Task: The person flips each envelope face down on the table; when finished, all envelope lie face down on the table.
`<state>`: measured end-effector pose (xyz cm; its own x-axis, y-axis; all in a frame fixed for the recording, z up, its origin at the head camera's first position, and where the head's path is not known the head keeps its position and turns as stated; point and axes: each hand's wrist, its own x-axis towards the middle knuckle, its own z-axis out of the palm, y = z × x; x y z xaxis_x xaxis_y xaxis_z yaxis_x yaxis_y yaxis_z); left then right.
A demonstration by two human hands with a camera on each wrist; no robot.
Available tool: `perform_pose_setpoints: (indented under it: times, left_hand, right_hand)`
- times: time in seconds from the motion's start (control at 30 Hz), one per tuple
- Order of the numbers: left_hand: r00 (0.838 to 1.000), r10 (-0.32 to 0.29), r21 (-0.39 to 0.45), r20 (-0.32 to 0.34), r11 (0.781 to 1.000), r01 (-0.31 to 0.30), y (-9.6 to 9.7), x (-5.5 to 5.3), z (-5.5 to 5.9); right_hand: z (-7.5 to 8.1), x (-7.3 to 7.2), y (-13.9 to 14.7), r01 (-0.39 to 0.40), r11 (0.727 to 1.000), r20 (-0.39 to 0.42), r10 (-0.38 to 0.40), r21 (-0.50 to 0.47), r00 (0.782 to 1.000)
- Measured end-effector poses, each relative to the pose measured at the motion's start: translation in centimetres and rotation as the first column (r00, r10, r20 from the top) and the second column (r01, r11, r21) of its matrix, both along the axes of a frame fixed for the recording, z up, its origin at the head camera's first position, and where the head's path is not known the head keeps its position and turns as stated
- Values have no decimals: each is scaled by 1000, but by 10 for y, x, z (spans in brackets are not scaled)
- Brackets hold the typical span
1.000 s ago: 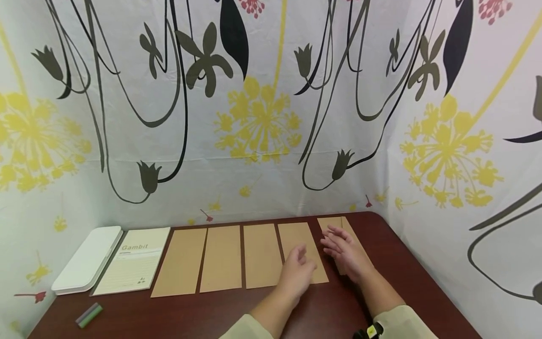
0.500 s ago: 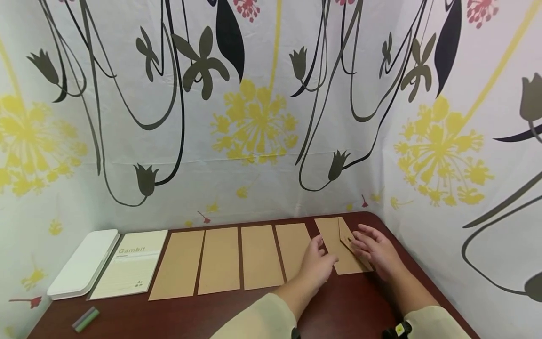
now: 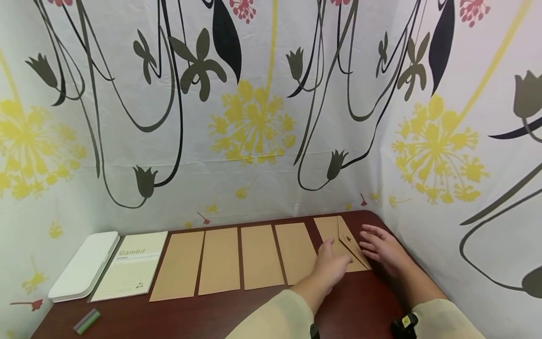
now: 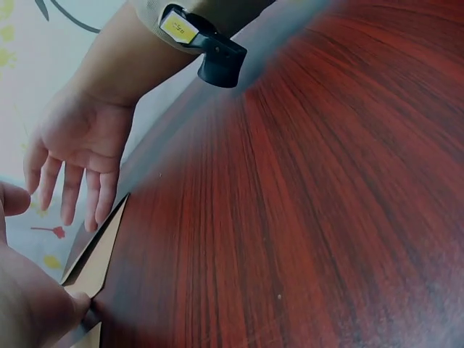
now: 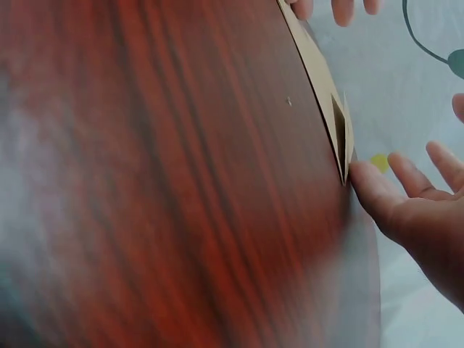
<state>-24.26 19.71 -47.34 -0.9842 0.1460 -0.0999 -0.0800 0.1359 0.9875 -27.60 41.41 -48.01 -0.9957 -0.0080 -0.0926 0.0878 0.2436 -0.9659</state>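
A brown paper envelope [image 3: 347, 231] lies flat at the right end of the row, its pointed flap along the right side. Over its left near part is my left hand [image 3: 329, 268], fingers loosely extended; in the left wrist view the thumb [image 4: 76, 306] is at the envelope's edge [image 4: 105, 252]. Just off the flap side stands my right hand [image 3: 383, 250], fingers spread and pinching nothing. In the right wrist view its thumb [image 5: 370, 190] is at the envelope's corner, where the paper [image 5: 319, 72] gapes slightly; I cannot tell whether they touch.
Several more brown envelopes [image 3: 218, 263] lie side by side to the left. Beyond them are a notebook [image 3: 132, 268] marked "Gambit" and a flat white case [image 3: 82, 268]. Short green and purple-grey bars [image 3: 86, 321] lie at the near left. Patterned cloth hangs behind.
Both hands have moved right: the left from over the fourth envelope to the rightmost one, the right from above that envelope to past its right side. The flap is now uncovered.
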Motion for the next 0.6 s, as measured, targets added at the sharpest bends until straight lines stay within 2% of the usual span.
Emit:
perform_pose_setpoints:
  times: [0.2,0.33,0.43,0.6]
  left_hand:
    - [1000,16,0,6,1000,-16,-2,-1,-3]
    - [1000,26,31,6,999,-26,-3,1,-3]
    - [1000,8,62,19,998,-9,-3,5,-2]
    - [999,-30,59,18,998,29,0,11,1]
  right_hand:
    - [-2,-1,3,4,999,-10,-4,-36,1000]
    - [-3,0,7,-10,997,-53,6,-82,999]
    - [-3,3,5,-21,997,-91,14,-71,996]
    - [2,9,-7,-33,998,-87,28,-49,996]
